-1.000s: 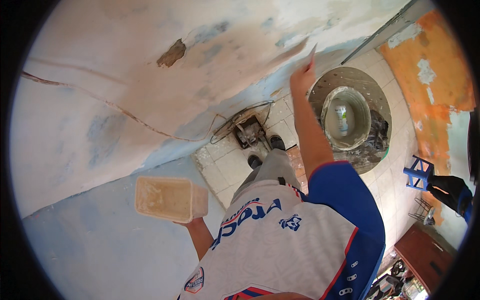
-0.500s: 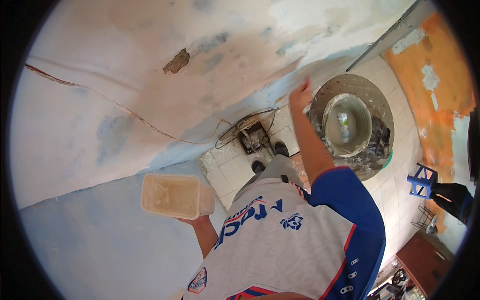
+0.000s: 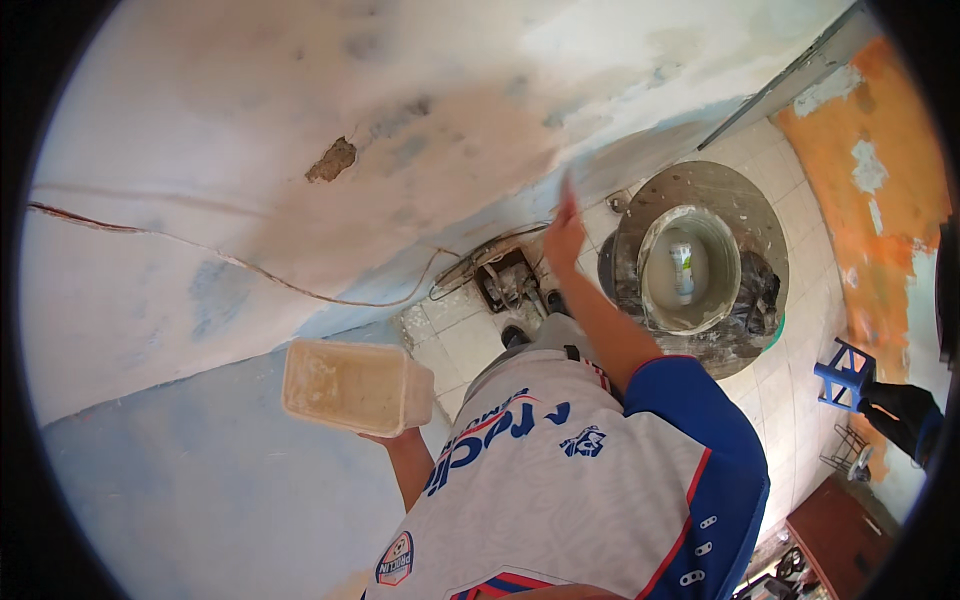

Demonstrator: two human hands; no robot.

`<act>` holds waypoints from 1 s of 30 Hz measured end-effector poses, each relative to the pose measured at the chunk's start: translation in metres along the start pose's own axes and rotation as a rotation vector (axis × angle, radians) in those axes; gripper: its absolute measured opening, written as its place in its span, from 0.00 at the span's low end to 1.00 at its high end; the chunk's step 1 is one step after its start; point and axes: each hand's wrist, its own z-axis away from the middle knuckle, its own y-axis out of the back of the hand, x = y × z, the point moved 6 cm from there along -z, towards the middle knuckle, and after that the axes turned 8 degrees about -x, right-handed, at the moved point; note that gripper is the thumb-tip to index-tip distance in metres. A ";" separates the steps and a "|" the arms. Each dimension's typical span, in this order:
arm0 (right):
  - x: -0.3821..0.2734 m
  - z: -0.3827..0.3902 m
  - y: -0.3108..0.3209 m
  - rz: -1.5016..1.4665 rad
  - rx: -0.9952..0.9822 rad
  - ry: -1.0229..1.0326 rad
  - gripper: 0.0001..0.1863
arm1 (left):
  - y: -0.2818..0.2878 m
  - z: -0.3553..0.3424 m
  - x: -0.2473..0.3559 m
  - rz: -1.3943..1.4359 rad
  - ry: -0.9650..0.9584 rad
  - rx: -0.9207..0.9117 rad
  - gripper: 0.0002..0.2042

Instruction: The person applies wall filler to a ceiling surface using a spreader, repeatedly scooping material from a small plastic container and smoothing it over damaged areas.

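Beige tub point(image 3: 340, 385) is gripped in the left hand point(image 3: 398, 438), the right hand point(image 3: 565, 240) cannot be read, and the wall point(image 3: 480, 125) beyond is patchily coated, its chipped hole point(image 3: 331, 160) unfilled.

A patchy white-and-blue plastered wall point(image 3: 480, 60) faces you above pale square floor tiles point(image 3: 440, 360), with a peeling orange-and-white wall point(image 3: 905, 150) and a blue open-framed stool point(image 3: 846, 374) to your right.

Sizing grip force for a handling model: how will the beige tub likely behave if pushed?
The beige tub is probably stiff: its walls hold a box shape. Likely light, as only smears seem to show inside. It may tip leftward, since the left hand shows only beneath its right half.
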 end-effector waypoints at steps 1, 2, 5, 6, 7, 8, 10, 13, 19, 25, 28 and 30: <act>0.011 -0.037 0.024 0.008 0.162 0.082 0.26 | -0.003 -0.001 -0.003 0.001 0.004 0.001 0.34; 0.022 -0.072 0.046 0.018 0.326 0.163 0.26 | -0.007 -0.003 -0.006 0.000 0.007 -0.002 0.34; 0.007 -0.129 0.077 -0.062 0.480 0.193 0.27 | -0.012 -0.002 -0.016 0.000 0.000 0.001 0.33; 0.005 -0.136 0.065 0.032 0.400 0.160 0.25 | -0.014 -0.005 -0.020 -0.003 0.003 -0.005 0.33; 0.004 -0.128 0.045 0.110 0.386 0.179 0.27 | -0.018 -0.007 -0.023 -0.006 0.008 -0.012 0.33; 0.002 -0.119 0.024 0.186 0.367 0.200 0.28 | -0.022 -0.009 -0.028 -0.008 0.011 -0.016 0.33; -0.012 -0.047 -0.017 0.156 0.018 0.038 0.28 | -0.022 -0.003 -0.038 -0.003 -0.001 -0.002 0.33; 0.001 0.021 -0.028 0.062 -0.281 0.174 0.27 | -0.032 -0.007 -0.051 0.003 -0.005 -0.012 0.33; -0.028 -0.093 0.074 -0.024 0.241 0.064 0.23 | -0.046 -0.010 -0.070 0.014 -0.025 -0.037 0.33; -0.045 -0.128 0.054 0.089 0.239 0.033 0.28 | -0.055 -0.015 -0.079 0.032 -0.038 -0.057 0.33; -0.034 -0.041 0.002 0.151 -0.078 0.127 0.26 | -0.059 -0.018 -0.082 0.040 -0.037 -0.073 0.33; -0.020 -0.008 -0.002 0.209 -0.258 0.207 0.25 | -0.061 -0.022 -0.080 0.044 -0.041 -0.086 0.33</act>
